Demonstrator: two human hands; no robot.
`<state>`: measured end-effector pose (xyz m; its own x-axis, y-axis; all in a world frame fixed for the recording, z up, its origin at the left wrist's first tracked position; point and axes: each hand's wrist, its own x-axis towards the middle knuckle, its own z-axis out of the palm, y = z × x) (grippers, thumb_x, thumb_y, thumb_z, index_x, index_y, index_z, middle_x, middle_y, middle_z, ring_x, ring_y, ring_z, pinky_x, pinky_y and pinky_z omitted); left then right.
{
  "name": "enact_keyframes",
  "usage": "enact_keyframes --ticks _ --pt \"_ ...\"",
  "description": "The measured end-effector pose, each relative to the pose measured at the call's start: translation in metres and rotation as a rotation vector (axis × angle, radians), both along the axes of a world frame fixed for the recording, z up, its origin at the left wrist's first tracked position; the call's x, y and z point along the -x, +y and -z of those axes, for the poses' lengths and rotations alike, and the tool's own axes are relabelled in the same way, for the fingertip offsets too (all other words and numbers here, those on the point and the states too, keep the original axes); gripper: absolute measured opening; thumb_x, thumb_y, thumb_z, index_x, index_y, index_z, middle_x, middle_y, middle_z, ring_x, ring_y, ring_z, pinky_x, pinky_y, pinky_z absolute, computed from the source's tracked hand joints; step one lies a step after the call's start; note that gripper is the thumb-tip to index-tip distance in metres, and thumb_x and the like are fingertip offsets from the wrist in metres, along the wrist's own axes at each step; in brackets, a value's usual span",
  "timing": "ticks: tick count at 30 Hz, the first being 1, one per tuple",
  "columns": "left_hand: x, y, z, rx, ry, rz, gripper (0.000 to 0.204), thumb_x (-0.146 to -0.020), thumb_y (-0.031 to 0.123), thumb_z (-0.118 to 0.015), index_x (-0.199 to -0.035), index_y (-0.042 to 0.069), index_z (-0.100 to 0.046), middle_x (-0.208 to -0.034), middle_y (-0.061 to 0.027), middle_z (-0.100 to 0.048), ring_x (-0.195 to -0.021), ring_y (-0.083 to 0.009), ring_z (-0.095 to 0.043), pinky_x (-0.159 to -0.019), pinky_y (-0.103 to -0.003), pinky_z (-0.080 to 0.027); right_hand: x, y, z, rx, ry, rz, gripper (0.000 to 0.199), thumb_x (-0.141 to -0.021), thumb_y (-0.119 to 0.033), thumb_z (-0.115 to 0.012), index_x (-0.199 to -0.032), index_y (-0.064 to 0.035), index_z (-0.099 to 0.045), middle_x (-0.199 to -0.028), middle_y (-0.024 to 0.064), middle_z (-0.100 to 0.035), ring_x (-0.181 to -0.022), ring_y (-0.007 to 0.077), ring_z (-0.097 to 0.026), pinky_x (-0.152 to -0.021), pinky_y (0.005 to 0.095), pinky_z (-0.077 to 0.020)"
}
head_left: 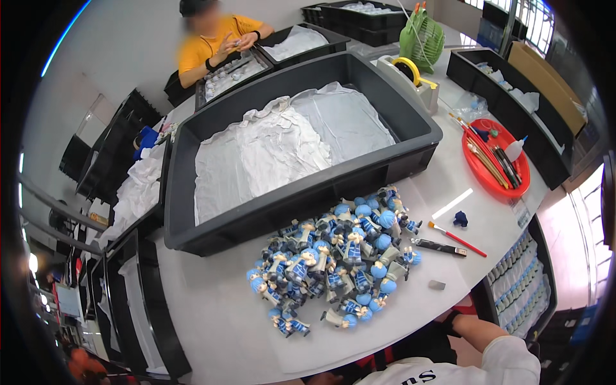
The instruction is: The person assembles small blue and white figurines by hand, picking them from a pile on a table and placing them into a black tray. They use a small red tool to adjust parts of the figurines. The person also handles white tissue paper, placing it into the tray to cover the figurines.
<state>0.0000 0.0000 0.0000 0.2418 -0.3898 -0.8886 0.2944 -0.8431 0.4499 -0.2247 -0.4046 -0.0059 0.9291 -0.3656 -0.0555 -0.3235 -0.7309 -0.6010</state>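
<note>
At the near rim of the counter (212, 327), the left hand (324, 378) shows only as a dim sliver at the lower edge, and the right hand (443, 316), past a black wristband (452, 319), is mostly hidden, so I cannot tell how either set of fingers stands or whether they hold anything. The wearer's white T-shirt (417, 373) carries dark printed letters, cut off by the edge. Just beyond the fingers lies a heaped pile of blue-haired figurines (333, 260) in blue and grey clothing. Ahead of the right fingers sit a small grey block (437, 285), a black pen-like tool (440, 248), a red-handled paintbrush (458, 239) and a dark blue lump (460, 219); to their right, a black crate (550, 292) holds rows of small pieces on white lining. Past the pile stands a large black crate (308, 205) lined with crumpled white sheets (282, 151). Farther ahead and right of the fingers, a red basin (470, 168) holds brushes and a white dropper bottle (515, 149). Farthest off are a tape dispenser (428, 96), a green fan (421, 40) and a yellow-shirted co-worker (192, 56), hands raised over a tray (201, 96) of small parts.
</note>
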Motion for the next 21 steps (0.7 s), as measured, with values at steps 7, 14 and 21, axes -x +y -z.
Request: enact_keyframes --ticks 7,14,21 --pt "0.007 -0.092 -0.058 0.439 -0.659 0.054 0.019 -0.08 0.018 -0.06 -0.091 0.002 -0.059 -0.079 -0.0098 -0.062 -0.069 -0.0154 -0.059 -0.063 -0.026 -0.047 -0.051 0.005 -0.043 0.223 0.123 -0.155 0.031 -0.069 -0.009 -0.051 -0.097 0.0022 -0.054 -0.089 0.0197 -0.058 -0.081 0.0352 -0.057 -0.074 0.0415 -0.0462" --pt "0.048 -0.106 -0.26 0.882 -0.941 0.139 0.009 -0.076 0.006 -0.061 -0.082 0.0 -0.059 -0.078 -0.0097 -0.059 -0.067 -0.0188 -0.057 -0.059 -0.024 -0.044 -0.058 0.048 -0.236 -0.579 -0.229 -0.478 0.023 -0.081 -0.013 -0.057 -0.1 -0.0001 -0.058 -0.087 0.0126 -0.063 -0.08 0.0179 -0.061 -0.069 0.0279 -0.0478" --pt "0.045 -0.099 -0.337 1.732 -0.519 -0.835 0.032 -0.088 0.025 -0.044 -0.064 0.006 -0.05 -0.06 -0.0055 -0.052 -0.054 -0.0168 -0.047 -0.05 -0.029 -0.037 -0.156 -0.032 -0.304 -0.244 -0.764 -0.028 0.018 -0.077 -0.006 -0.056 -0.094 0.0009 -0.06 -0.082 0.0118 -0.063 -0.072 0.015 -0.061 -0.065 0.0258 -0.0479"
